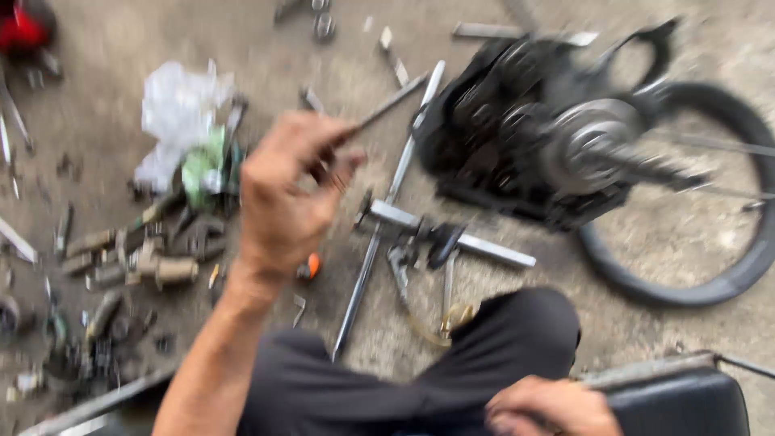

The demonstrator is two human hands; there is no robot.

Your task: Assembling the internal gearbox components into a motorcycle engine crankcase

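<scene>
Clearly the left hand (282,194) is fisted around a thin metal rod (391,103), raised over scattered tools, angled toward the far-right engine (525,137); the right hand (553,408), fingers curled, braces on the near seat edge (646,371).

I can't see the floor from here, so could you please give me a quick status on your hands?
Left hand raised, gripping a thin metal rod. Right hand low, resting by the black seat. Engine and tyre ahead, loose tools scattered left.
</scene>
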